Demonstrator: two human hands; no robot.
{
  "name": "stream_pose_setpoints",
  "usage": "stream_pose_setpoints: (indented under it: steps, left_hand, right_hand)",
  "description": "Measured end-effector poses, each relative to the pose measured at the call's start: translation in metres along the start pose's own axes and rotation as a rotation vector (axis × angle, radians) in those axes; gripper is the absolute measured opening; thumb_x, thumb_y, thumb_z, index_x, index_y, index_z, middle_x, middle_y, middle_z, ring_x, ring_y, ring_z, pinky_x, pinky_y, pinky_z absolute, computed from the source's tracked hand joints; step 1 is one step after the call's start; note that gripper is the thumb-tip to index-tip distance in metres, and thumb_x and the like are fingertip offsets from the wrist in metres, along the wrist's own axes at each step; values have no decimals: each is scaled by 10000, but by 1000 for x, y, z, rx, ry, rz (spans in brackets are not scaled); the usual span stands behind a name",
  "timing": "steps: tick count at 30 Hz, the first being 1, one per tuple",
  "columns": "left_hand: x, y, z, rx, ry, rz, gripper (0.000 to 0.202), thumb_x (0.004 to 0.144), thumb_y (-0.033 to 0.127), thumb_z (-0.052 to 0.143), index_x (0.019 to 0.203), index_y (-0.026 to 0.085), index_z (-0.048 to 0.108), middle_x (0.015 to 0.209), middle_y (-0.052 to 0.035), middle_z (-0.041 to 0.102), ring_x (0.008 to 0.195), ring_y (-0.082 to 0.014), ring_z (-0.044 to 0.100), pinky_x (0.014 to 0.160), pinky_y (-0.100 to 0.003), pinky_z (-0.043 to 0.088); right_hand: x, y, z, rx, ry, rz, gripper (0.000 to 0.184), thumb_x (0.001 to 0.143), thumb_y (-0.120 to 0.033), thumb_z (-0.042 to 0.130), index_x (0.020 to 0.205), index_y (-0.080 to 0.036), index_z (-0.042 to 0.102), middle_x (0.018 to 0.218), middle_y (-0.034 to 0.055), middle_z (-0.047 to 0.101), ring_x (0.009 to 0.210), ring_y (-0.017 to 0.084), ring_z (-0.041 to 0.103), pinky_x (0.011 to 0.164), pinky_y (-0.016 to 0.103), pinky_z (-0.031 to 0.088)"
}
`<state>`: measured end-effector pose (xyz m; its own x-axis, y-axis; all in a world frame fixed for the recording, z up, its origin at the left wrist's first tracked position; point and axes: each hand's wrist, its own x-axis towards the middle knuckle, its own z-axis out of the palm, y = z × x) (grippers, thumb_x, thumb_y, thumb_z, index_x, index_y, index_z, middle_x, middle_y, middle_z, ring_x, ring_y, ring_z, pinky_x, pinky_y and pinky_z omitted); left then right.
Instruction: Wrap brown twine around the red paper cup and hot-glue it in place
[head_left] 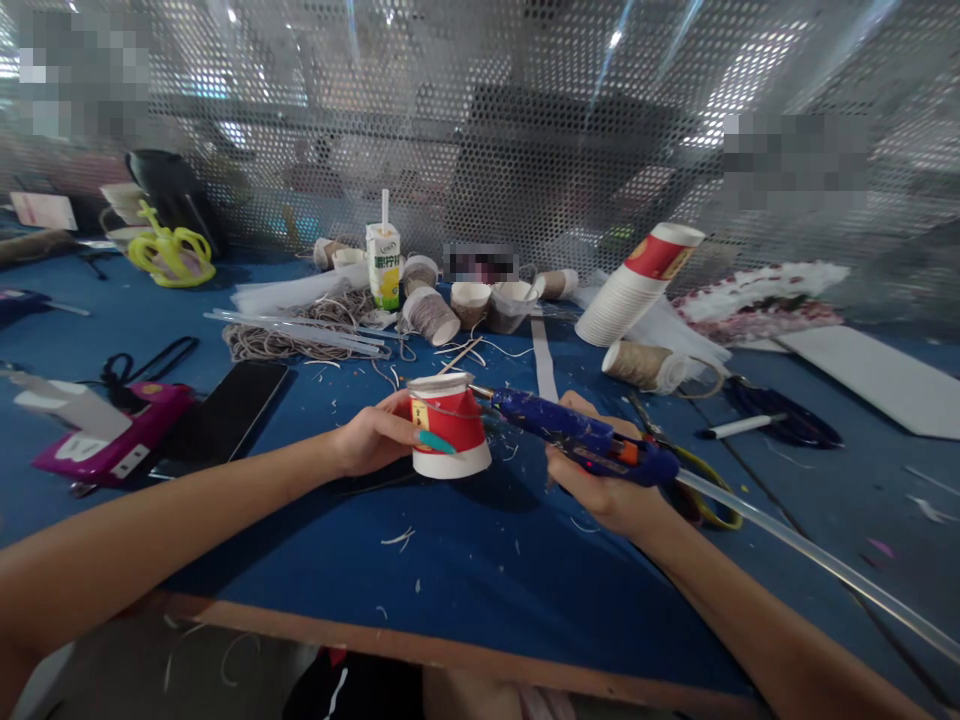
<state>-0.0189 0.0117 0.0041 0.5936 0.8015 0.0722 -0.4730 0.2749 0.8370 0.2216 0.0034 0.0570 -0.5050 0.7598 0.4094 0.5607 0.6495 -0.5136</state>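
My left hand [382,437] is closed around a red and white paper cup [466,428], which is held upside down above the table. Cord runs around the cup near its narrow upper end. In my right hand [600,480] is a blue hot glue gun [574,428], its metal nozzle touching or very close to the cup's upper right side. A long clear glue stick [810,550] sticks out of the gun's back end. Under my right wrist lie yellow-handled scissors [709,490], partly hidden.
Cord-wrapped cups [431,316], a drink carton [384,268] and a pile of cord [300,330] sit at the back. A stack of paper cups [626,290] leans at the right. Leftward are a black phone [232,410], a purple power bank [124,435] and a yellow crown [171,258].
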Motion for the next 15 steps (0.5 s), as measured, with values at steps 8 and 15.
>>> stream_pose_setpoints:
  steps: [8,15]
  left_hand:
    - [0,0,-1,-14,-3,4,567,535,167,671,1101,138,659,980,-103,741,971,-297,664,893,-412,442]
    - [1,-2,-1,-6,93,13,556,511,178,736,1059,140,655,957,-86,737,891,-249,673,823,-362,482]
  right_hand:
    - [2,5,2,-46,8,3,239,694,-163,491,493,-225,378,583,5,453,565,157,477,505,304,365]
    - [4,24,6,-135,152,163,182,784,-252,517,615,-226,455,649,15,522,614,177,522,582,320,414]
